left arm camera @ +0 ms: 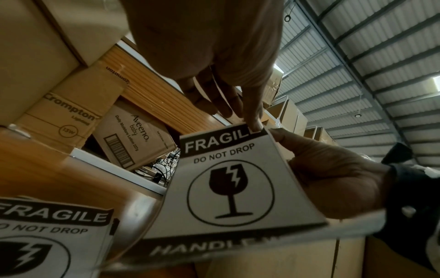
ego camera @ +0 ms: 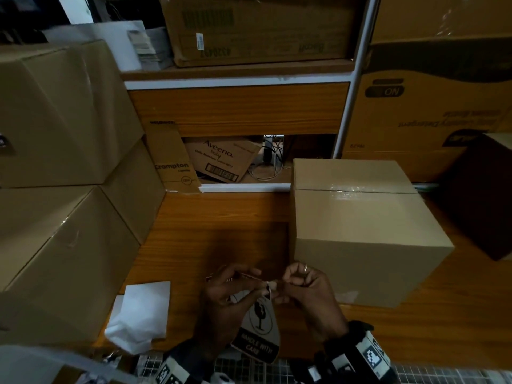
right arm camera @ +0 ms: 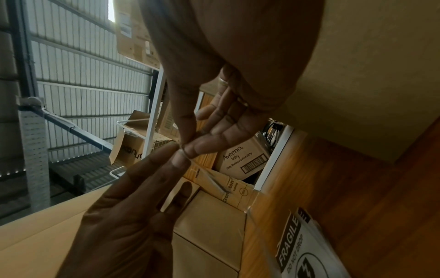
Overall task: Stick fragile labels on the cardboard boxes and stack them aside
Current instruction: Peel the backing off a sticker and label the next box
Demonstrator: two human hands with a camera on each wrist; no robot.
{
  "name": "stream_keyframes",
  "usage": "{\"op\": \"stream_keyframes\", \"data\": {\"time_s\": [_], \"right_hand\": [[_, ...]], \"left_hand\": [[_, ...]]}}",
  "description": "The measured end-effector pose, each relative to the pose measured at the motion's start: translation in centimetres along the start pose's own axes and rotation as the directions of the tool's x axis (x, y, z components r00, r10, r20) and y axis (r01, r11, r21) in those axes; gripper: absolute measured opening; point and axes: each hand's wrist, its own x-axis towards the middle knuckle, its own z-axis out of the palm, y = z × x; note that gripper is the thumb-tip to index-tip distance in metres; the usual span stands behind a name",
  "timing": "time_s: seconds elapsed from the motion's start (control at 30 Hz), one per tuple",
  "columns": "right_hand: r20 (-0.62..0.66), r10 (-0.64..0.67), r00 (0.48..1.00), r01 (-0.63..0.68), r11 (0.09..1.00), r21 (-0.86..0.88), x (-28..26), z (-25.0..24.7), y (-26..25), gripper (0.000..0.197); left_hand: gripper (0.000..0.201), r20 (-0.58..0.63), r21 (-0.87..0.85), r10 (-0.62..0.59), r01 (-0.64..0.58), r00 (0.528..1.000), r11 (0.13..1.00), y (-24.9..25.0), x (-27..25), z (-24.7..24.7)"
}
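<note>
A black-and-white fragile label (ego camera: 259, 328) hangs low over the near edge of the wooden table (ego camera: 221, 217). My left hand (ego camera: 249, 278) and right hand (ego camera: 288, 284) both pinch its upper corner. In the left wrist view the label (left arm camera: 228, 184) reads "FRAGILE DO NOT DROP" above a broken-glass symbol; my left hand (left arm camera: 252, 120) pinches its top right corner from above and my right hand (left arm camera: 309, 161) holds its right edge. In the right wrist view my right hand (right arm camera: 188, 148) pinches with thumb and forefinger against my left hand (right arm camera: 133, 206). A taped cardboard box (ego camera: 360, 225) stands just right of the hands.
Plain cardboard boxes (ego camera: 55, 162) are stacked on the left. White paper sheets (ego camera: 141, 314) lie at the table's near left. Another fragile label (left arm camera: 47, 235) lies below the hands. A dark box (ego camera: 482, 195) and large cartons (ego camera: 429, 120) fill the right; shelves with cartons (ego camera: 257, 31) stand behind.
</note>
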Motion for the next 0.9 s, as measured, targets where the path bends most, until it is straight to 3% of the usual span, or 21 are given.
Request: {"op": "stream_keyframes", "data": {"time_s": [0.13, 0.3, 0.63, 0.9], "right_hand": [[0.000, 0.019, 1.000, -0.019, 1.000, 0.000, -0.1, 0.1, -0.1, 0.035], [0.029, 0.022, 0.999, -0.021, 1.000, -0.020, 0.0, 0.2, -0.1, 0.043], [0.053, -0.056, 0.997, 0.055, 0.998, 0.012, 0.0, 1.5, 1.1, 0.038], [-0.085, -0.118, 0.989, 0.116, 0.993, -0.027, -0.5, 2.9, 1.8, 0.045]], "left_hand": [[0.018, 0.018, 0.025, 0.024, -0.024, 1.000, 0.999, 0.0, 0.0, -0.1], [0.007, 0.027, 0.029, 0.041, -0.042, 0.999, 0.999, -0.4, -0.2, -0.2], [0.013, 0.092, 0.164, 0.118, -0.132, 0.989, 0.978, -0.6, -1.0, -1.1], [0.010, 0.090, 0.308, 0.227, -0.243, 0.970, 0.920, -0.6, -2.2, -2.1]]}}
